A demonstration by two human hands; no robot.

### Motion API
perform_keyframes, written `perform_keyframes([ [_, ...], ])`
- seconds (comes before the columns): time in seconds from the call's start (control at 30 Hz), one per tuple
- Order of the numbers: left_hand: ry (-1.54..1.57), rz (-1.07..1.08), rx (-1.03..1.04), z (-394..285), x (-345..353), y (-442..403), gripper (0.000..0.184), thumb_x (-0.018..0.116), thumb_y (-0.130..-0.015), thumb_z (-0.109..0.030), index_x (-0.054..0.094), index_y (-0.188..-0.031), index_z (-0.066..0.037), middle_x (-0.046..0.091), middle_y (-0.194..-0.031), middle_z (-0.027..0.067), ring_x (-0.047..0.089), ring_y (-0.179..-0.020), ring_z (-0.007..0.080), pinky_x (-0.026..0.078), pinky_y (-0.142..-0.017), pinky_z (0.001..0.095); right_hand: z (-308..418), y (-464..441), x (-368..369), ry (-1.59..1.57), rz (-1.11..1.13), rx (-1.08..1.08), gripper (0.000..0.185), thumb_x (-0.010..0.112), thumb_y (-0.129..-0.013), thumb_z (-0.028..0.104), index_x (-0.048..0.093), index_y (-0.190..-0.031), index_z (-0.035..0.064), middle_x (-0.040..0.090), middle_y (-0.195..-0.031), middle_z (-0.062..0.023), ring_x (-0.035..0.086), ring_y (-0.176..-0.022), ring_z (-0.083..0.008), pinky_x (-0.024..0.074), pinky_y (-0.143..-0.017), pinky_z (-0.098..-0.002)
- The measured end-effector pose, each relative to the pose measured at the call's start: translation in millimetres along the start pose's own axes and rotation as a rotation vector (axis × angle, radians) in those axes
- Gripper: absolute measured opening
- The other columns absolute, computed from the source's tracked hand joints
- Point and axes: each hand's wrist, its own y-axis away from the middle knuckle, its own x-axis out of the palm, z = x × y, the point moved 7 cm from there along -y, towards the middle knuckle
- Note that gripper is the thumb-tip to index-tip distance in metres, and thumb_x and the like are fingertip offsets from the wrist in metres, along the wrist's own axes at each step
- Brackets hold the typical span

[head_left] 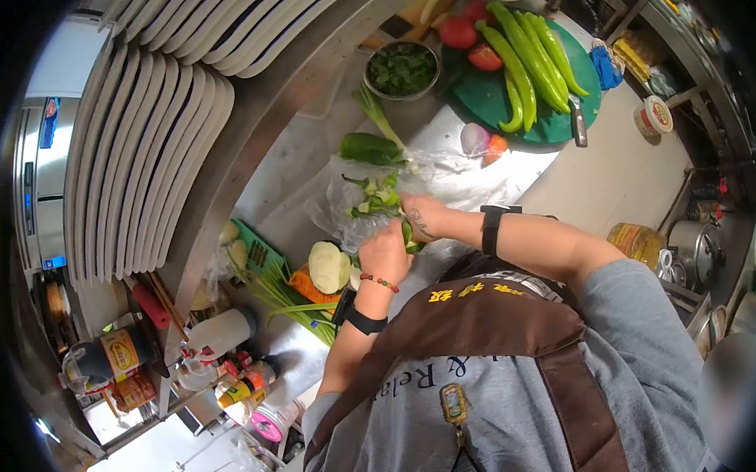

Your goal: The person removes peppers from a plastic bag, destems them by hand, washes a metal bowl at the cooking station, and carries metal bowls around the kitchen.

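Observation:
Both hands are close together over the steel counter, near my body. My left hand, with a beaded bracelet at its wrist, has its fingers closed on a leafy green vegetable. Against it, my right hand is closed around the same greens, mostly hidden by the fingers. Just beyond them, torn green leaves lie on a crumpled clear plastic bag. A green pepper and a scallion are past the bag. Left of my left hand sit a pale peeled vegetable and a bunch of green stalks.
A green round board carries long green peppers, tomatoes and a knife. Nearby are a bowl of herbs and an onion. Stacked plates stand left; bottles line the lower left.

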Motion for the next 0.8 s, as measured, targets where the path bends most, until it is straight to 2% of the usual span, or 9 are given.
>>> perform_keyframes([
  [0.07,0.032,-0.028,0.008,-1,-6,2,0.035,0.078,-0.064,-0.019,0.054,-0.087,-0.006,0.064,-0.078,0.0166,0.064,-0.075,0.0368,0.05,-0.062,0.0446,3,2,-6,-0.094,-0.11,-0.071,0.048,0.077,-0.065,0.023,0.052,-0.095,-0.0032,0.064,-0.083,-0.0234,0.064,-0.077,-0.0364,0.051,-0.069,-0.0416],
  [0.17,0.207,-0.029,-0.018,5,-17,3,0.042,0.08,-0.063,-0.021,0.056,-0.094,-0.005,0.065,-0.081,0.0175,0.064,-0.078,0.0374,0.05,-0.064,0.0442,-2,11,-15,-0.371,0.001,-0.023,0.045,0.077,-0.064,0.018,0.049,-0.095,-0.0003,0.061,-0.078,-0.0158,0.062,-0.069,-0.0269,0.051,-0.066,-0.0375],
  [0.2,0.289,-0.022,-0.036,9,-19,4,0.044,0.081,-0.063,-0.021,0.057,-0.096,-0.005,0.066,-0.082,0.0178,0.064,-0.079,0.0377,0.051,-0.065,0.0439,-9,12,-9,-0.568,0.128,0.121,0.043,0.075,-0.066,0.014,0.048,-0.098,0.0036,0.057,-0.077,-0.0086,0.058,-0.07,-0.0181,0.0506,-0.064,-0.0333],
  [0.33,0.566,-0.036,-0.093,42,-19,18,0.059,0.087,-0.06,-0.025,0.058,-0.106,-0.003,0.067,-0.091,0.0174,0.066,-0.087,0.032,0.052,-0.074,0.0375,-23,17,0,-1.232,0.26,0.299,0.031,0.071,-0.075,0.013,0.054,-0.1,0.0055,0.061,-0.093,-0.008,0.062,-0.08,-0.0159,0.0542,-0.071,-0.0296],
  [0.47,0.589,-0.101,-0.244,61,-30,30,0.061,0.087,-0.062,-0.027,0.058,-0.108,-0.001,0.067,-0.095,0.016,0.066,-0.088,0.0274,0.051,-0.077,0.0349,-21,14,-16,-1.718,0.122,0.18,0.043,0.075,-0.076,0.02,0.054,-0.109,0.0042,0.062,-0.098,-0.0076,0.062,-0.086,-0.0168,0.0526,-0.077,-0.0286],
  [0.57,0.653,-0.041,-0.348,84,-14,40,0.061,0.086,-0.063,-0.028,0.058,-0.109,0.0,0.067,-0.098,0.0143,0.066,-0.089,0.0247,0.051,-0.078,0.0345,-51,1,-19,-0.937,-0.037,0.22,0.047,0.076,-0.075,0.026,0.055,-0.111,0.0042,0.062,-0.099,-0.0084,0.061,-0.089,-0.0196,0.0518,-0.079,-0.0319],
  [0.6,0.728,-0.041,-0.397,90,-13,43,0.059,0.085,-0.065,-0.027,0.058,-0.109,0.001,0.067,-0.098,0.0136,0.065,-0.089,0.0235,0.051,-0.078,0.0341,-52,1,-29,-0.533,-0.155,0.151,0.057,0.078,-0.073,0.031,0.054,-0.115,0.0021,0.062,-0.101,-0.0124,0.062,-0.092,-0.0247,0.0508,-0.08,-0.0365],
  [0.7,1.002,-0.05,-0.527,102,-6,47,0.053,0.083,-0.07,-0.025,0.058,-0.109,0.002,0.066,-0.1,0.0114,0.064,-0.088,0.02,0.051,-0.078,0.0325,-53,-6,-48,-0.412,-0.3,0.002,0.066,0.08,-0.068,0.035,0.053,-0.119,0.0019,0.061,-0.108,-0.0177,0.061,-0.097,-0.0328,0.0496,-0.084,-0.0392],
  [0.8,1.276,-0.112,-0.591,118,6,47,0.044,0.078,-0.077,-0.019,0.058,-0.111,0.002,0.065,-0.101,0.0096,0.063,-0.088,0.0168,0.051,-0.078,0.0304,-56,3,-78,-0.15,-0.415,-0.052,0.076,0.081,-0.068,0.033,0.047,-0.129,0.004,0.054,-0.126,-0.0193,0.052,-0.118,-0.0349,0.0427,-0.098,-0.0423],
])
